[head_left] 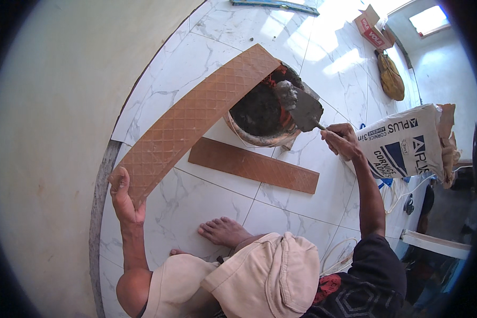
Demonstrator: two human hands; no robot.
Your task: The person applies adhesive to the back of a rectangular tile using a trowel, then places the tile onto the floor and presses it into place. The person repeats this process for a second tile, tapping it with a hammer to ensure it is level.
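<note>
Nearest, on the wearer's side of the bucket point(262, 141), beige clothing point(265, 275) covers the wearer's bent legs, with a dark sleeve point(379, 265) to the right and a bare foot point(225, 231) on the white, grey-veined floor tiles point(206, 201). To the near left of the bucket, the left hand point(125, 199) grips the lower end of a long brown strip point(196, 111), thumb on its face and the other fingers mostly hidden beneath. The strip carries a raised diamond grid and slants up from that hand until its far end overlaps the bucket's upper left; whether it touches the rim I cannot tell. A shorter brown strip point(254, 166) lies on the floor just in front of the bucket. At the bucket's right, the right hand point(342, 141) has its fingers closed round the handle of a trowel point(306, 111), whose blade reaches over the bucket with a lump of grey paste point(286, 95) at its tip. Farther right of the bucket stands a tilted white paper bag point(403, 143), its top torn. Beyond the bucket, to the far right, are a yellowish-brown sack point(390, 77) and an open cardboard box point(373, 31).
</note>
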